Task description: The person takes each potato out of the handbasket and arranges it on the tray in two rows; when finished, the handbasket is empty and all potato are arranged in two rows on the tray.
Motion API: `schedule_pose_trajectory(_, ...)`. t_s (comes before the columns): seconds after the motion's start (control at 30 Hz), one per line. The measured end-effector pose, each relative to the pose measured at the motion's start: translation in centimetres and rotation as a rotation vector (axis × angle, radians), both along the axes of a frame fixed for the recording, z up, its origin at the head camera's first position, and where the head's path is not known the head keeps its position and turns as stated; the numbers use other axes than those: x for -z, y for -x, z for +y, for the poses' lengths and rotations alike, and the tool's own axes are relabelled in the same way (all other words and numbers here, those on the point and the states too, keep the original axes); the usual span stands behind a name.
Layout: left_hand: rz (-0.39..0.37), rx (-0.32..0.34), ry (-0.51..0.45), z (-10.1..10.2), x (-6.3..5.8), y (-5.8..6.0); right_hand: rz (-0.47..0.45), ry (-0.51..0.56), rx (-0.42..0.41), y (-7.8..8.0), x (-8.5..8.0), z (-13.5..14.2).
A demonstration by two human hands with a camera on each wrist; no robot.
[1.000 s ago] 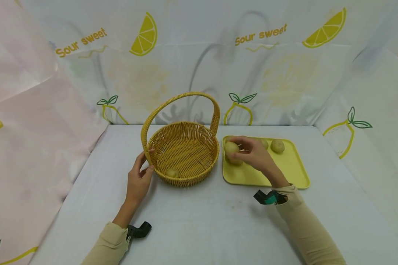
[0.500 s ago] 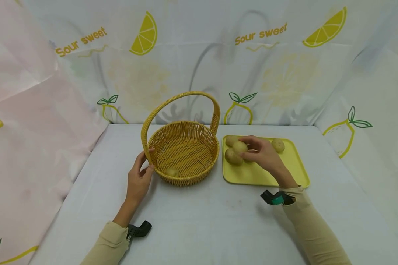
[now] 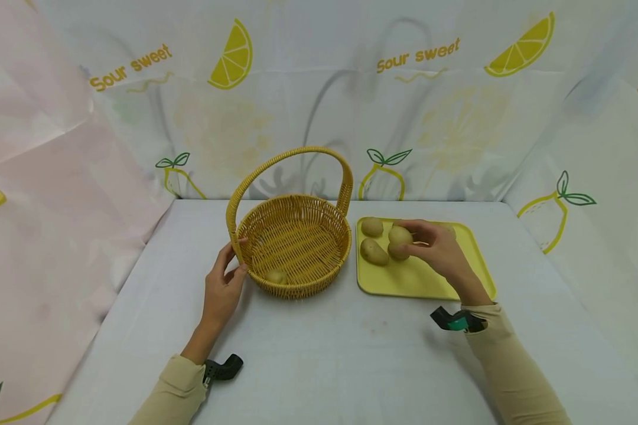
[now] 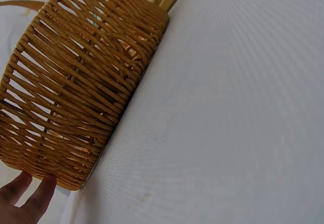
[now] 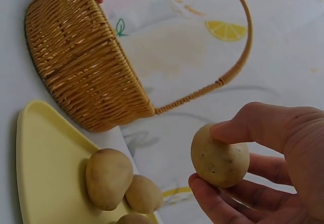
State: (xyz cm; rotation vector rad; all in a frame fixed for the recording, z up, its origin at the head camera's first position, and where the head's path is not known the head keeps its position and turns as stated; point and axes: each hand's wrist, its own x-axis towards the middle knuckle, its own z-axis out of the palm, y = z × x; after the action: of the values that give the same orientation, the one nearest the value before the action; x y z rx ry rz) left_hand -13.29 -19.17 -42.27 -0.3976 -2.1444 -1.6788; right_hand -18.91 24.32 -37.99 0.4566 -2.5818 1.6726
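My right hand [image 3: 437, 248] pinches a pale potato [image 3: 400, 235] between thumb and fingers, above the yellow tray [image 3: 420, 286]. In the right wrist view the held potato [image 5: 218, 155] is round with small dark specks. Several other potatoes lie on the tray, among them an oval potato [image 3: 374, 251] near its left edge and a potato [image 3: 373, 226] behind that one. To the left stands a round wicker basket [image 3: 292, 290] with a tall arched handle. My left hand [image 3: 225, 289] grips the basket's left side at the handle's foot. One potato [image 3: 276, 277] lies inside, near the front wall.
A white cloth covers the table [image 3: 319, 360]. Behind it hangs a lemon-print curtain [image 3: 298, 106]. The tray stands just right of the basket, with a narrow gap between. The basket's handle [image 3: 303, 151] arches high over its opening.
My right hand has moved rightward over the tray with the potato in its fingers, uncovering the potatoes at the tray's left side. My left hand and the basket have stayed put.
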Motion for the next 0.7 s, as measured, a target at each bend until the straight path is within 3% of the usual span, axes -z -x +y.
schedule_pose_trajectory(0.17,-0.004,-0.006,0.009,0.0,-0.1,0.0,0.062,0.02,-0.017,0.1,0.5,0.8)
schedule_pose_trajectory(0.27,-0.009,-0.012,0.014,-0.1,0.1,0.1,0.056,0.011,0.003,0.1,0.8,1.3)
schedule_pose_trajectory(0.53,0.007,-0.016,0.011,-1.0,3.0,1.6,0.019,-0.014,0.063,-0.4,1.3,2.6)
schedule_pose_trajectory(0.7,0.002,-0.022,0.014,-1.3,3.6,1.8,0.015,-0.018,0.075,-0.3,1.7,3.3)
